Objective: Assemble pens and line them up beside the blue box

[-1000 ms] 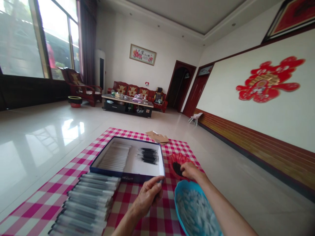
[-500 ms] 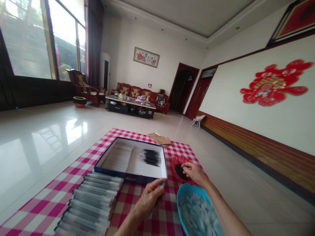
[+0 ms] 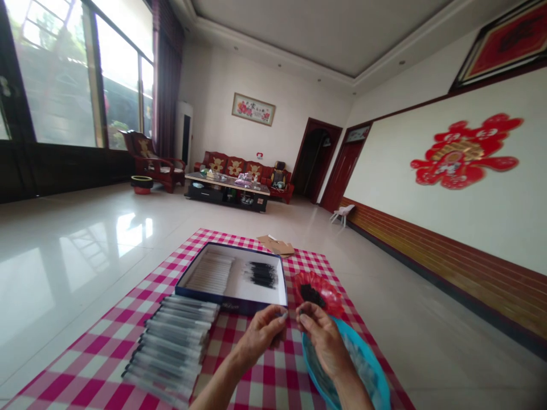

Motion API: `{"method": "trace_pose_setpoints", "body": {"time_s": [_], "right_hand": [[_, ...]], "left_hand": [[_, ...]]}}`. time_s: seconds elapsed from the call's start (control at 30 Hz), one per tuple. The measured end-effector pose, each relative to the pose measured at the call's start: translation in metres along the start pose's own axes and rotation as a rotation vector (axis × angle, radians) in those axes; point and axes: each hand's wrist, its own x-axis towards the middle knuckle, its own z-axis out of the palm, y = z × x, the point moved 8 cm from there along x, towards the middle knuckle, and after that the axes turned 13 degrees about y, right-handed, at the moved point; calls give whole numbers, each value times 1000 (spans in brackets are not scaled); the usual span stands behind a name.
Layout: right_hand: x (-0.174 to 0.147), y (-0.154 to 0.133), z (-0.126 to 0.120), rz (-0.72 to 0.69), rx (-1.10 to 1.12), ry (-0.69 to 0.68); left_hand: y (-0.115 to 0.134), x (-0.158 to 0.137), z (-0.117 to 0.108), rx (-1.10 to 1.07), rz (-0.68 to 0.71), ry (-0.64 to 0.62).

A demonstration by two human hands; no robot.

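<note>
My left hand [image 3: 265, 329] is closed in a pinch just beyond the near right corner of a shallow box [image 3: 231, 302]. A small pale piece shows at its fingertips, too small to name. Facing it, fingertips a short gap apart, my right hand [image 3: 321, 333] pinches a tiny dark piece, partly hidden by the fingers. Behind the right hand, a red scalloped dish [image 3: 331, 293] holds small black pieces [image 3: 311, 294]. Under my right wrist lies a blue basin [image 3: 380, 378] of translucent, cap-like pieces [image 3: 363, 361]. Inside the box are clear tubes [image 3: 211, 272] and dark, thin pieces [image 3: 261, 274].
A stack of clear-barrelled pens [image 3: 171, 341] lies left of my left forearm. Brown cardboard pieces [image 3: 277, 245] rest at the far edge of the checked tablecloth [image 3: 141, 302]. Across the tiled floor stand a coffee table [image 3: 226, 191] and a wooden sofa [image 3: 235, 165].
My right hand has left the red dish and moved left and toward me, close to my left hand. My left hand keeps its pinch near the box corner. The view has shifted slightly.
</note>
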Motion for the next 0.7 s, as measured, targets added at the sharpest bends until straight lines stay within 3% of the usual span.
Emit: {"method": "trace_pose_setpoints", "body": {"time_s": [0.17, 0.33, 0.4, 0.53, 0.7], "right_hand": [[-20, 25, 3, -1, -14, 33], [-36, 36, 4, -114, -202, 74], [-38, 40, 3, -138, -222, 99], [-38, 48, 1, -157, -219, 117], [-40, 40, 6, -193, -243, 102]], "left_hand": [[2, -23, -11, 220, 182, 89], [23, -54, -19, 677, 639, 327], [28, -62, -15, 818, 777, 357], [28, -62, -10, 984, 823, 330], [29, -60, -8, 1023, 833, 306]]}}
